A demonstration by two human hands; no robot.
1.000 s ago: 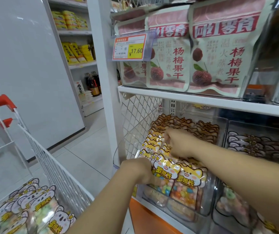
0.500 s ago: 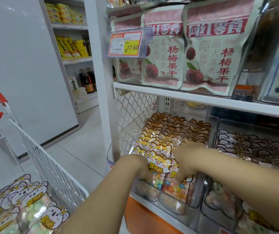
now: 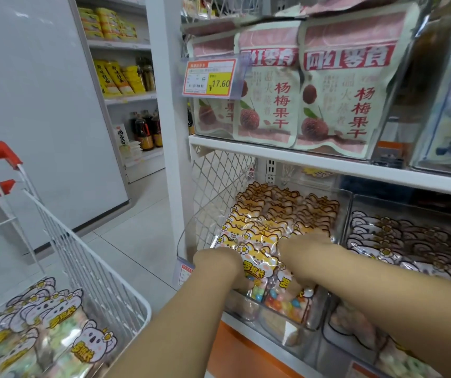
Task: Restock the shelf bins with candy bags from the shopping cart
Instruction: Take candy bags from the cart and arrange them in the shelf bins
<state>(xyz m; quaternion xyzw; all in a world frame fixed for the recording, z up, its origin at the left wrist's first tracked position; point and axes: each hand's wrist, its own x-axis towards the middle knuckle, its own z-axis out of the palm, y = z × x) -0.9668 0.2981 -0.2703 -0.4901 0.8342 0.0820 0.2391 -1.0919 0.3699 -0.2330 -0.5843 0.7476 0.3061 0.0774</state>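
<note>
Found the left hand (image 3: 225, 268) and the right hand (image 3: 299, 257) both at the front row of the yellow candy bags (image 3: 259, 264), inside the clear bin (image 3: 345, 211) on the lower shelf. Noted the right hand drawn forward within the last second, from the middle rows down onto the front right bag. Noted the left hand much as before, at the front left bag. Recorded the fingers of both hands bent down over the bag fronts; cannot tell whether pinching the film or merely pressing it. Judged this to be squaring off an already full bin, not loading. Expect any further stock to come from the shopping cart (image 3: 90, 271), now holding grey koala bags (image 3: 55, 323) resembling those in the neighbouring bin (image 3: 399, 205). Found the yellow bags standing on end, long axis near upright and leaning back, eared tops up, printed faces toward the aisle, rows running front to back.
</note>
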